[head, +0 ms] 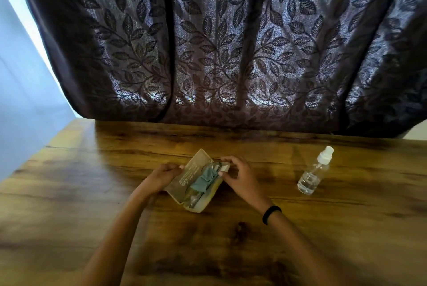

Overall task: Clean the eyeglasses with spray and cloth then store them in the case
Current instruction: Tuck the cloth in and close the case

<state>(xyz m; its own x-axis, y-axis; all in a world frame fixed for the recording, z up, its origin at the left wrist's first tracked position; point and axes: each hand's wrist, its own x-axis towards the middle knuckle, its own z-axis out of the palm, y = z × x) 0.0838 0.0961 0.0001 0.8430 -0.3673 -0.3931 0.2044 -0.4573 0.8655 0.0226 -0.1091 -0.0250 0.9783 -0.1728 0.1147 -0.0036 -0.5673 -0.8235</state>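
The beige glasses case (pixel 184 178) lies open near the middle of the wooden table (pixel 87 193). Its long axis runs on a slant, with the near end pointing to about 7 o'clock and the far end to about 1 o'clock. The lid is folded out to the left side and the tray sits on the right, with the hinge line between them along the same slant.

The eyeglasses (pixel 194 198) lie inside the tray along the case's length. A clear lens shows at the near end and a thin dark rim curves up at the far end. A teal cloth (pixel 203 180) is bunched over the middle of them, so most of the frame is hidden.

Both forearms reach in from the bottom edge and meet at the case. The left hand (pixel 165 176) comes from 7 o'clock. Its fingers are curled against the outer edge of the lid, holding it at about 9 o'clock of the case. The right hand (pixel 240 176) comes from 5 o'clock. Its fingers are arched over the far end of the tray and its thumb is set on the tray's right rim, so it grips the case there. Whether its fingertips also touch the eyeglasses cannot be told. A black band (pixel 271 214) circles the right wrist.

A clear spray bottle (pixel 310 176) with a white nozzle stands at 3 o'clock of the case, well apart from it, with clear liquid in its lower part. Behind the table, at 12 o'clock, hangs a dark curtain (pixel 219 43) with a leaf pattern.
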